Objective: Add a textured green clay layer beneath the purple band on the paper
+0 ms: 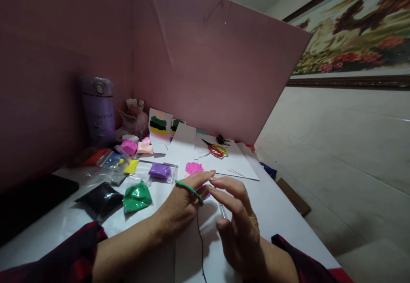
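My left hand (pixel 179 202) reaches in from the lower left above the white table, its fingers stretched toward the right. Across it near the thumb lies a thin green strand (pixel 189 190), which looks like soft clay. My right hand (pixel 238 221) faces it with bent, spread fingers, and its fingertips meet or nearly meet the left ones. Nothing shows in the right hand's grasp. Behind the fingers a purple patch (pixel 206 193) is partly hidden, beside a pink textured round (pixel 194 168) on the white sheet. A dark cord (pixel 201 244) runs down below my hands.
Bags of black clay (pixel 101 199), green clay (pixel 137 196) and purple clay (pixel 160 170) lie left. A purple tumbler (pixel 98 112) stands behind them. Red-handled scissors (pixel 215 150) and thin sticks (pixel 236 172) lie on white board further back. A pink partition (pixel 205 61) rises behind.
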`<state>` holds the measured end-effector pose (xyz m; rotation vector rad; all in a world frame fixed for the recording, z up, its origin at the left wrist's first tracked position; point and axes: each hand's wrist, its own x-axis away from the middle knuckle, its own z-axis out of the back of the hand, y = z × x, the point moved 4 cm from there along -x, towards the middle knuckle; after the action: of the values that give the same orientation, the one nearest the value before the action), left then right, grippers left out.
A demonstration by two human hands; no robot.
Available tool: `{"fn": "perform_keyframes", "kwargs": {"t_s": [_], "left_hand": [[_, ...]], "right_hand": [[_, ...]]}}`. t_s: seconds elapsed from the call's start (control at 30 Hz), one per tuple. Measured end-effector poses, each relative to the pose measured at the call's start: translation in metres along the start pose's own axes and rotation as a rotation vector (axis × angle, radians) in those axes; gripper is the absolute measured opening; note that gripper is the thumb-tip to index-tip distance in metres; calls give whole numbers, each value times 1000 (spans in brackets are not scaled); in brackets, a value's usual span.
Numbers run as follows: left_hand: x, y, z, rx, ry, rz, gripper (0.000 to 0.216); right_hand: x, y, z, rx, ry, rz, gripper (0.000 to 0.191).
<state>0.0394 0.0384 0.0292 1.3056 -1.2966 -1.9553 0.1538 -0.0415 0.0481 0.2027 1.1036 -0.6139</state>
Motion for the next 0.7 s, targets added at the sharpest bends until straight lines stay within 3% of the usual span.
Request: {"fn": "perform_keyframes", "kwargs": {"t_s": [0.17, 0.27, 0.47, 0.7], "left_hand": [[-3, -7, 4, 179, 66, 215, 48], [-3, -6, 7, 232, 108, 238, 48], [-2, -7, 5, 341, 160, 296, 41], [-3, -9, 5, 364, 148, 311, 47]], "right_hand": [[-1, 6, -5, -67, -6, -129, 23], [0, 11, -13, -49, -40, -181, 34], [3, 7, -21, -79, -179, -94, 50], [1, 2, -20, -136, -194, -48, 48]]}}
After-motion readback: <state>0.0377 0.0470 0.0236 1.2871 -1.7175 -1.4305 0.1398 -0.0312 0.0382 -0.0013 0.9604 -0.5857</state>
